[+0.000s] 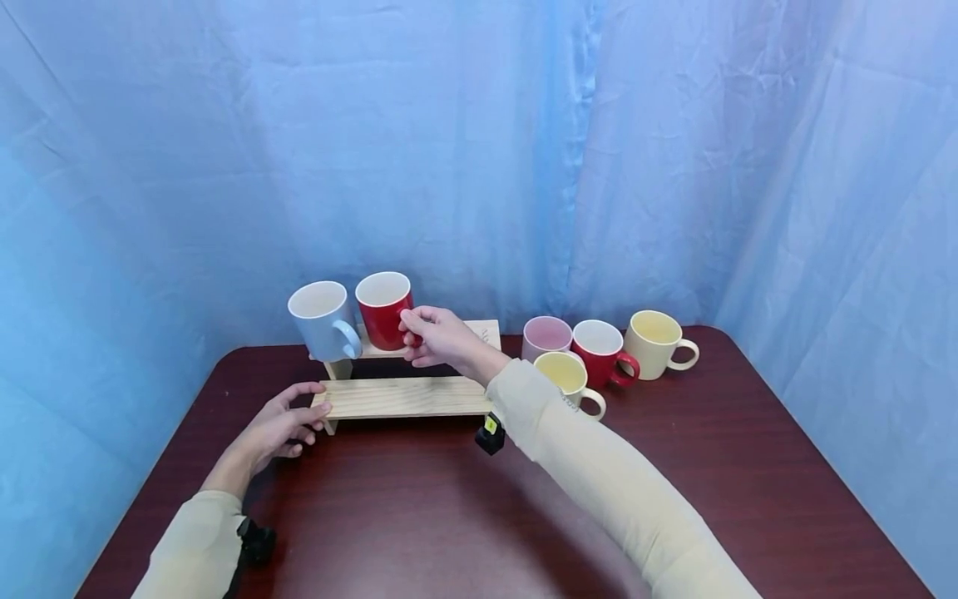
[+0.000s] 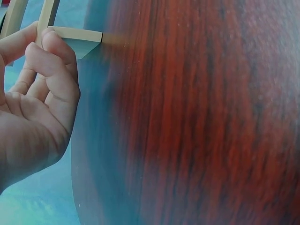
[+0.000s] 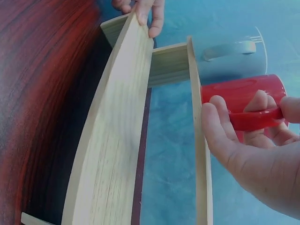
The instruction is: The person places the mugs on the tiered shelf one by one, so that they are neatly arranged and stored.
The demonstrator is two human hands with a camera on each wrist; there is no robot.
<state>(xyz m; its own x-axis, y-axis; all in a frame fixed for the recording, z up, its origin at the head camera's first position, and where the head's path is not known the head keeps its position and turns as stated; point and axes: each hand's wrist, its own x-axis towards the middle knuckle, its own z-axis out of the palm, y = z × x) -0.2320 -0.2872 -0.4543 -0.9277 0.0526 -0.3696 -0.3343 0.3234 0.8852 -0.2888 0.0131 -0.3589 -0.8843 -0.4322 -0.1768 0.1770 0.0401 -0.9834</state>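
Note:
A two-tier wooden rack (image 1: 412, 398) stands on the table. My left hand (image 1: 277, 426) pinches the left end of its lower board between thumb and fingers; the left wrist view shows the fingertips at the board's end (image 2: 43, 29). On the upper board sits a red mug (image 1: 384, 323) with a white inside, upright. My right hand (image 1: 443, 339) holds this mug by its handle (image 3: 255, 119), fingers curled through and around it in the right wrist view. Left of it on the same board stands a light blue mug (image 1: 314, 326), its handle turned toward the front right.
Right of the rack several mugs stand close together on the dark red table (image 1: 419, 516): a pink mug (image 1: 547, 335), another red mug (image 1: 596, 353), a yellow mug (image 1: 561, 374) partly behind my right sleeve, and another yellow mug (image 1: 654, 345). A blue curtain (image 1: 479, 166) hangs behind.

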